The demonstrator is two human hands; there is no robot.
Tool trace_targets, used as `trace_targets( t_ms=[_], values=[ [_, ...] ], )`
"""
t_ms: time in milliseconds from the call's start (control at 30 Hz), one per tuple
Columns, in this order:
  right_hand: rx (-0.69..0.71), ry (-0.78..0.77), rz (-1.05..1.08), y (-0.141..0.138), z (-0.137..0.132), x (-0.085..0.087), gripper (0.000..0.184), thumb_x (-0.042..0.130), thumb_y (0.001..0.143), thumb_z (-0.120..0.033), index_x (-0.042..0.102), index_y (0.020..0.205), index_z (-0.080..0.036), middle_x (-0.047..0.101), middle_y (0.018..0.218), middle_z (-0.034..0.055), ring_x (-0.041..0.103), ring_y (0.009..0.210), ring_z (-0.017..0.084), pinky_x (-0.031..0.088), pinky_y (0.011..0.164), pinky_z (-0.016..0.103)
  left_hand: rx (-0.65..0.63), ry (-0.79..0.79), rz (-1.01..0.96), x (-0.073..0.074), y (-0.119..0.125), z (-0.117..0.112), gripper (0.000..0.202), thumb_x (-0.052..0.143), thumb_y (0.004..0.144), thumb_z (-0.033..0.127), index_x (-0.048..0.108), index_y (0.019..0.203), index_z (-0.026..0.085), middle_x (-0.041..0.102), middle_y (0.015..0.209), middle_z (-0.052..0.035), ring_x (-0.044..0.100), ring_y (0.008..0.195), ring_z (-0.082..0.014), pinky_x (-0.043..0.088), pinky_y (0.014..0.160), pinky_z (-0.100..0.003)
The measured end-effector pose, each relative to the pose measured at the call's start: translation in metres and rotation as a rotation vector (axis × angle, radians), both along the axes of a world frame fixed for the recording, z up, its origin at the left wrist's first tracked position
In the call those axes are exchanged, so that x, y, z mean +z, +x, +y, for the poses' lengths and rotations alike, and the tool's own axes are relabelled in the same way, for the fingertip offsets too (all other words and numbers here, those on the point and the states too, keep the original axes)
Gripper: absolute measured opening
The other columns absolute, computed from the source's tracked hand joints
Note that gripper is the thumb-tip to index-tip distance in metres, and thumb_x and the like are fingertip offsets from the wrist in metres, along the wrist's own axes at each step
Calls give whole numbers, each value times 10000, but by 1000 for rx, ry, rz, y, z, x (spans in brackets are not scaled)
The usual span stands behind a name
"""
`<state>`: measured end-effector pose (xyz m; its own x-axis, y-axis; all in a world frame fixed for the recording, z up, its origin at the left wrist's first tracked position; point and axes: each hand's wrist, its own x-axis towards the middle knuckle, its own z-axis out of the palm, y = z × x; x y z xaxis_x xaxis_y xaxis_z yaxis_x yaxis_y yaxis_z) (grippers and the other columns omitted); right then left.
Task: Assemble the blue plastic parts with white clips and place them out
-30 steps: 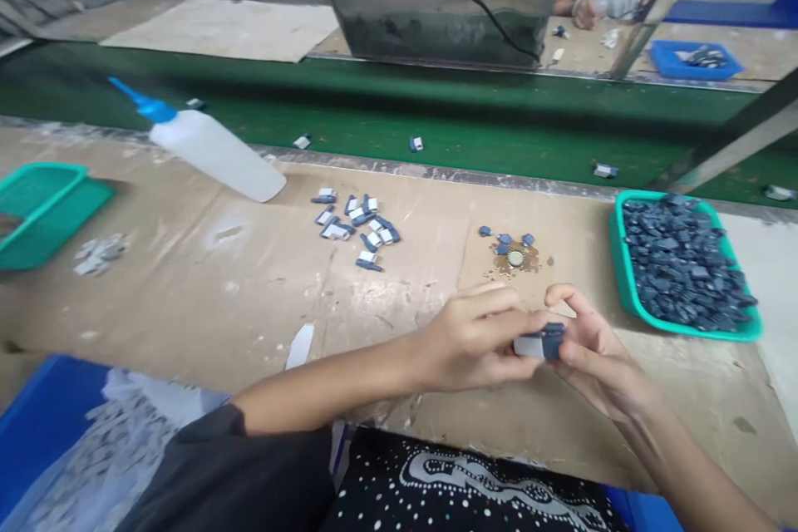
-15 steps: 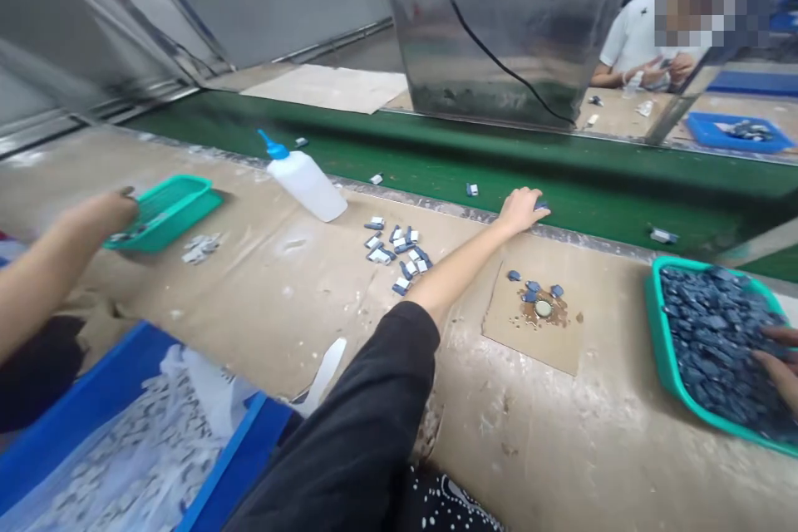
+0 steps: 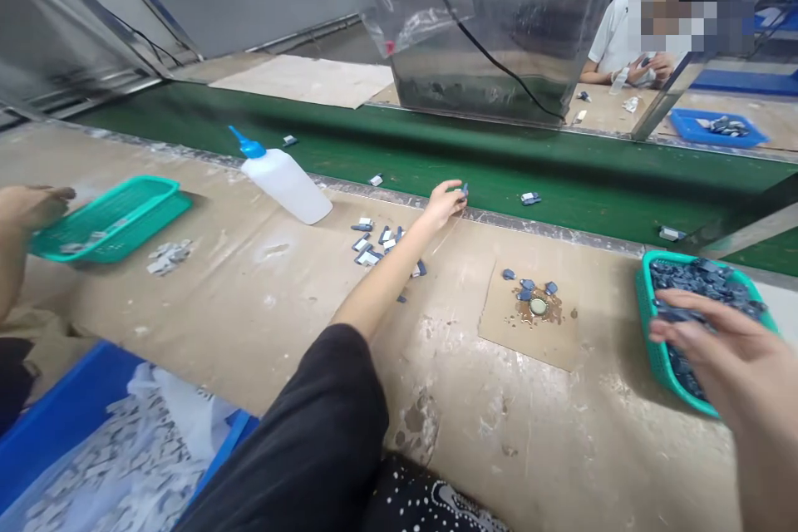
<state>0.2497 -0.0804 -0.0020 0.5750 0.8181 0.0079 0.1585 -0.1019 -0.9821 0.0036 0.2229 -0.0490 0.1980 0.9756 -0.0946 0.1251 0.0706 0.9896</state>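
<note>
My left hand [image 3: 445, 204] reaches far out to the near edge of the green conveyor belt [image 3: 561, 170]. Its fingers are stretched out, with the tips beside a small blue-grey part [image 3: 465, 188] on the belt; nothing shows in its grip. A second small part [image 3: 529, 198] lies on the belt just to the right. My right hand [image 3: 723, 345] hovers over the teal tray [image 3: 648, 332] of dark blue parts at the right, pinching one dark blue part [image 3: 677, 315].
A white squeeze bottle [image 3: 283, 181] with a blue nozzle lies near a heap of assembled parts [image 3: 374, 237]. A cardboard patch [image 3: 499, 324] holds a glue cap [image 3: 538, 307] and a few parts. Another person's hand [image 3: 28, 204] touches a teal basket [image 3: 118, 220]. A blue bin [image 3: 68, 416] sits below.
My left hand let a part go on the belt and drew back leftward along its edge. My right hand lifted out of the tray with a dark part. The camera tilted up.
</note>
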Motion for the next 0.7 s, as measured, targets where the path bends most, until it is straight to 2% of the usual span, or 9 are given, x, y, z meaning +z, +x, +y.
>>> trace_targets(
  t_ms=[67,133,167,233,333,500,600,700],
  values=[
    [158,12,196,-35,17,-3,287,755,559,-313,655,805,-203,620,750,44,570,511,131,488,502,280,-53,-80,-124,5,-13,-25,165,441,739,9,569,806,88,578,726,-59,544,653,-84,455,672,-213],
    [270,-10,365,-54,28,-11,240,722,617,-294,643,824,-199,591,576,2,549,481,118,452,461,243,-119,-146,-223,9,-27,-49,155,470,711,2,570,793,89,588,721,-63,558,644,-87,460,625,-186],
    [291,4,433,-59,32,-16,228,707,638,-283,635,839,-202,597,573,-4,548,484,113,444,463,234,-153,-187,-274,10,-34,-60,172,493,699,3,572,819,98,595,736,-56,565,641,-84,464,612,-176],
    [300,60,519,-64,36,-24,198,696,650,-265,634,823,-191,623,616,3,573,544,115,458,526,238,-103,-311,-419,13,-44,-74,281,550,633,-34,582,866,121,604,727,-27,563,593,-69,461,559,-144],
    [283,119,557,-68,38,-32,176,708,625,-232,642,771,-160,630,628,9,579,586,103,460,607,234,-63,-332,-442,19,-48,-87,339,581,595,-52,603,877,135,604,688,-7,570,573,-69,465,523,-120],
    [238,144,565,-76,35,-33,238,739,558,-226,639,755,-136,606,627,3,557,535,96,443,522,222,-175,-436,-372,34,-36,-111,263,605,610,15,638,844,130,627,742,-36,607,644,-126,508,543,-162],
    [258,143,576,-78,32,-31,281,735,554,-281,631,762,-124,603,586,6,552,499,105,447,509,243,-144,-458,-302,37,-28,-120,222,585,600,15,642,774,140,642,812,-37,604,676,-137,520,561,-176],
    [280,115,591,-78,32,-31,362,715,561,-377,616,798,-121,585,506,-11,524,433,102,438,486,257,-136,-499,-309,40,-21,-124,189,549,601,35,633,708,166,638,759,-15,546,578,-104,475,464,-153]
  ],
)
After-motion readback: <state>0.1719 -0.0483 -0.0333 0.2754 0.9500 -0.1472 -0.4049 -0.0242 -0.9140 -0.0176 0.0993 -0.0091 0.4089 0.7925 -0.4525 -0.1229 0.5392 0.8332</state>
